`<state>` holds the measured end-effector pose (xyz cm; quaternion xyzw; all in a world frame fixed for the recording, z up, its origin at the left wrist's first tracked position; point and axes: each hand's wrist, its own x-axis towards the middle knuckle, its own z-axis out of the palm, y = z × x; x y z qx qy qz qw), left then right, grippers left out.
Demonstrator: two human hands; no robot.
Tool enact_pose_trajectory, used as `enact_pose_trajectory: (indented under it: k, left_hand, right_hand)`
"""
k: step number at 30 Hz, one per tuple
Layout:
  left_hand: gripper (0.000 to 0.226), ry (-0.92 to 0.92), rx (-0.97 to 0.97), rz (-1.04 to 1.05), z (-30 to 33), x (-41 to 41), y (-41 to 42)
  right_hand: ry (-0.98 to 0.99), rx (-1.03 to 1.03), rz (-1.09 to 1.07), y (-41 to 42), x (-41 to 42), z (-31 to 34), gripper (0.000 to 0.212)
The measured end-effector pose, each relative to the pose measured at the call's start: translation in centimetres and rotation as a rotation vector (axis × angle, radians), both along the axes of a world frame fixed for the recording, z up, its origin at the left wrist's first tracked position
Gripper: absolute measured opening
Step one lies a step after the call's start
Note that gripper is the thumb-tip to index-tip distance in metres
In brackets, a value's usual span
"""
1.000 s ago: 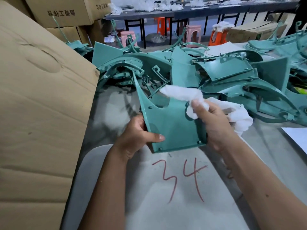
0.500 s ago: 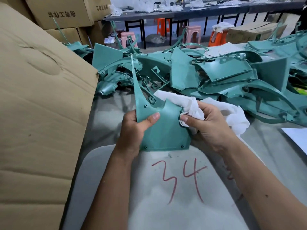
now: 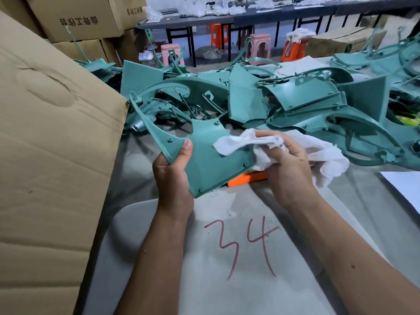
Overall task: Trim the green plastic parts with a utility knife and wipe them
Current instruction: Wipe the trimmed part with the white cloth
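Head view: green plastic panel (image 3: 204, 160) pinched at its 9 o'clock edge by left hand (image 3: 173, 176), long axis toward 11 o'clock, right hand (image 3: 288, 164) clutching white rag (image 3: 250, 142) at 3 o'clock.

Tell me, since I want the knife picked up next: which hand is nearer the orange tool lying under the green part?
Right. The right hand, gripping the white cloth, sits directly above the orange tool. The left hand holds the green part by its far left edge, farther off.
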<state>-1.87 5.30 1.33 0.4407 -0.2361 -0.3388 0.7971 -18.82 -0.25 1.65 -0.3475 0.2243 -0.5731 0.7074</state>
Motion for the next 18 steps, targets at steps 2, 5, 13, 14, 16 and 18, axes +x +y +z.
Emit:
enact_pose_trajectory:
  k: [2, 5, 13, 14, 16, 18]
  left_hand:
    - [0.011, 0.022, 0.002, 0.005, 0.0, -0.7, -0.3]
    - [0.022, 0.089, 0.004, 0.010, 0.1, -1.1, -0.6]
    - [0.030, 0.232, 0.069, -0.036, 0.2, -0.9, -0.4]
    - [0.035, 0.244, 0.065, -0.039, 0.2, -1.0, -0.4]
    - [0.040, 0.241, 0.059, -0.060, 0.1, -0.9, -0.4]
    - [0.043, 0.231, 0.050, -0.092, 0.0, -1.0, -0.4]
  right_hand:
    - [-0.004, 0.060, 0.167, 0.4, 0.4, -0.2, 0.033]
    - [0.013, 0.020, 0.143, 0.7, 1.0, -1.0, 0.038]
    - [0.414, -0.232, -0.102, -0.2, 0.9, -2.0, 0.014]
    - [0.444, -0.243, -0.144, -0.1, 1.1, -2.1, 0.008]
    - [0.406, -0.198, -0.200, 0.2, 1.4, -2.4, 0.008]
    - [0.224, -0.055, -0.146, 0.6, 1.9, -2.0, 0.013]
